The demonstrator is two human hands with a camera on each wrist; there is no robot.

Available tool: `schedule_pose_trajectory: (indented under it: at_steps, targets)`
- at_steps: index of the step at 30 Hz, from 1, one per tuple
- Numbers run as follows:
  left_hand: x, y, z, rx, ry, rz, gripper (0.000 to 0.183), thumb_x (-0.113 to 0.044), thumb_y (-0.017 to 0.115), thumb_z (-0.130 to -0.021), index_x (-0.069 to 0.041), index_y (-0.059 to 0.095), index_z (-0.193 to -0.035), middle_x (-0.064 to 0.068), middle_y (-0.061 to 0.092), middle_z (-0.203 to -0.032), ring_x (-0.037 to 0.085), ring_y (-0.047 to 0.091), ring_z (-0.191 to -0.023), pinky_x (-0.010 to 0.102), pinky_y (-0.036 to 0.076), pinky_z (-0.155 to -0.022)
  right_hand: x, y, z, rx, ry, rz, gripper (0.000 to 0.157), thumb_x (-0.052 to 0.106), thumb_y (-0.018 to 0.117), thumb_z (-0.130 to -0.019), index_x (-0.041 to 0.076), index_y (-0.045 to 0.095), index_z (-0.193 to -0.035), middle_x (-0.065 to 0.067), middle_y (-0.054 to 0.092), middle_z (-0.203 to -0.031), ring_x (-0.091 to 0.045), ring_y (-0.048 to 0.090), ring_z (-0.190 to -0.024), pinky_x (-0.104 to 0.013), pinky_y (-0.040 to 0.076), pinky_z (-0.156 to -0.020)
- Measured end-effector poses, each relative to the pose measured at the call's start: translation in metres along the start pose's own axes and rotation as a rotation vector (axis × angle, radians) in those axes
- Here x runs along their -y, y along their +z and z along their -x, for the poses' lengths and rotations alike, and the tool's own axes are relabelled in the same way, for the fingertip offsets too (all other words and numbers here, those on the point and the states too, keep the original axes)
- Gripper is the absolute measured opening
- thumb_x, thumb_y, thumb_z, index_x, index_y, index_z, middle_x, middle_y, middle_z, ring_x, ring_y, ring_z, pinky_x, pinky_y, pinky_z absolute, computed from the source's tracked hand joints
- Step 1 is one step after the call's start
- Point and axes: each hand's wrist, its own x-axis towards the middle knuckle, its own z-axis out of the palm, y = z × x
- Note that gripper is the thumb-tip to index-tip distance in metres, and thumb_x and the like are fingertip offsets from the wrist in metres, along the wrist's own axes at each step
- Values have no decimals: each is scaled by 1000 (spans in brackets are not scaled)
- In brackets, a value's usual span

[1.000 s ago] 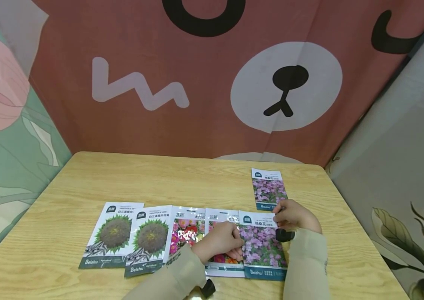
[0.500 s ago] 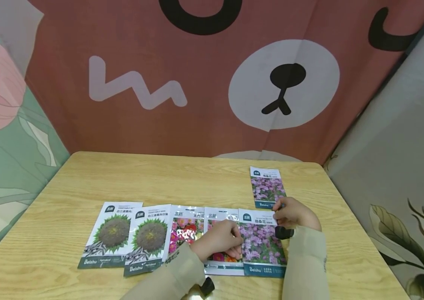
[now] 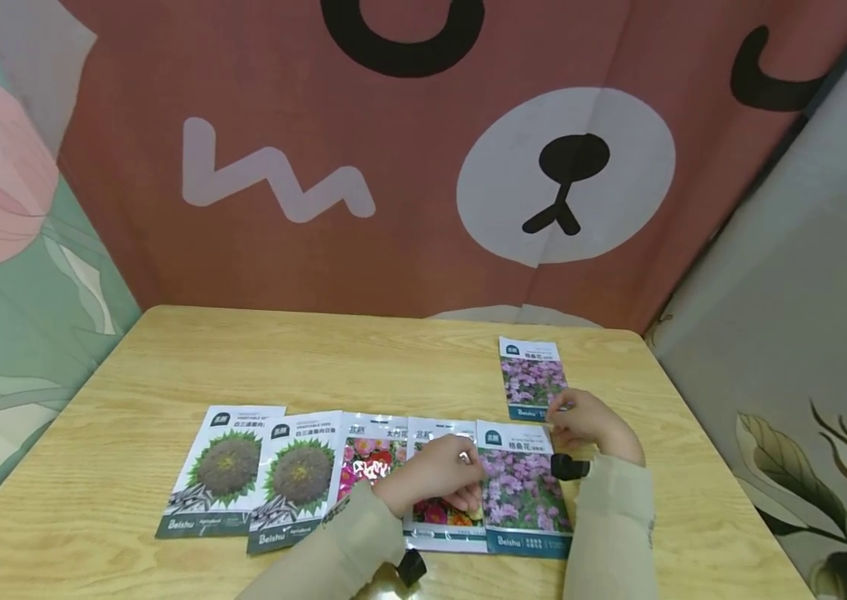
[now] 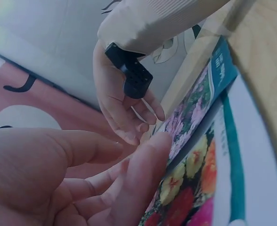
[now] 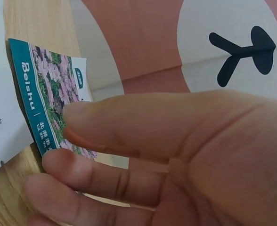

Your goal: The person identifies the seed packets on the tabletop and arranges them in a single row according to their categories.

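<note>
My left hand [image 3: 438, 475] hovers over a seed packet with red and orange flowers [image 3: 434, 512], its fingers loosely bent. In the left wrist view, thumb and forefinger stand apart with nothing between them. Immediately right lies a purple-flower seed packet [image 3: 524, 492]. At that packet's top right corner is my right hand [image 3: 594, 425], its fingertips overlapping the lower edge of a farther purple-flower packet [image 3: 532, 379]. The right wrist view shows the right thumb [image 5: 105, 122] and fingers relaxed and parted, holding nothing, beside the farther packet [image 5: 56, 89].
Leftward, the row continues with a glossy pink-flower packet [image 3: 371, 458] and two sunflower seed packets, the nearer one [image 3: 302, 471] overlapping the outer one [image 3: 224, 467]. All lie on a wooden table [image 3: 303, 354] against a printed bear curtain [image 3: 408, 258].
The right hand has risen slightly from the near packet's corner toward the farther one. A gap now shows between the left thumb and forefinger. The packets lie as before.
</note>
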Motion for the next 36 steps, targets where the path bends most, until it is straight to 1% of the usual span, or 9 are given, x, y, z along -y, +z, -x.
schedule_pose_trajectory:
  at_steps: [6,10,13,17,21,25,31,34,36]
  targets:
    - [-5,-6,-4,-59,52,-20,12,-11,56,-91,-2,58,-99,10,65,-75,21,63,-58,31,55,-53,1,-2,-1,-78,-26,82,25,10,52,-94,-7,50,-112,-17,57,-86,-22,55,-66,-37,52,-60]
    - [-11,-8,-9,-130,76,3,24,-16,55,-91,-6,55,-113,9,61,-98,25,64,-73,35,55,-62,1,-3,-4,-171,-60,177,31,20,54,-95,-4,52,-115,-25,58,-106,-28,60,-78,-39,52,-63]
    - [-18,-7,-13,-168,87,68,34,-17,55,-90,-10,50,-124,11,52,-119,26,62,-89,39,55,-69,1,-4,-4,-229,-82,218,33,24,54,-95,-2,52,-115,-29,54,-116,-32,59,-87,-40,50,-66]
    - [-32,-3,-16,-142,85,210,48,-13,57,-90,-11,41,-135,16,41,-134,26,58,-100,42,54,-77,2,-3,-6,-283,-103,242,35,24,52,-95,-2,52,-119,-31,50,-123,-40,55,-100,-47,49,-74]
    - [-46,0,-22,-135,72,260,57,-12,59,-89,-9,34,-140,17,35,-138,31,59,-100,40,53,-80,5,-5,-7,-311,-113,264,39,23,50,-96,-3,50,-124,-33,45,-128,-46,47,-111,-56,45,-82]
    - [-52,2,-34,-220,62,235,60,-13,59,-88,-9,31,-142,17,33,-138,31,56,-108,39,51,-84,5,-6,-8,-316,-108,268,40,23,50,-95,-3,48,-126,-34,43,-130,-48,44,-115,-59,43,-86]
    - [-43,-2,-58,-373,26,202,64,-14,60,-84,-7,33,-141,18,36,-136,34,44,-121,44,45,-92,3,-9,-15,-324,-151,299,42,20,52,-93,-5,46,-125,-37,40,-126,-48,47,-109,-56,44,-84]
    - [-37,-6,-66,-409,5,202,66,-15,60,-82,-7,33,-141,18,37,-138,35,43,-122,46,43,-95,1,-13,-20,-324,-150,318,47,21,52,-93,-8,41,-129,-39,36,-126,-49,46,-107,-56,44,-82]
    - [-35,-9,-70,-409,-8,210,65,-15,60,-83,-7,34,-142,18,37,-141,35,42,-124,48,40,-98,0,-17,-23,-321,-130,314,51,22,51,-95,-9,37,-132,-40,33,-127,-49,44,-108,-57,43,-82]
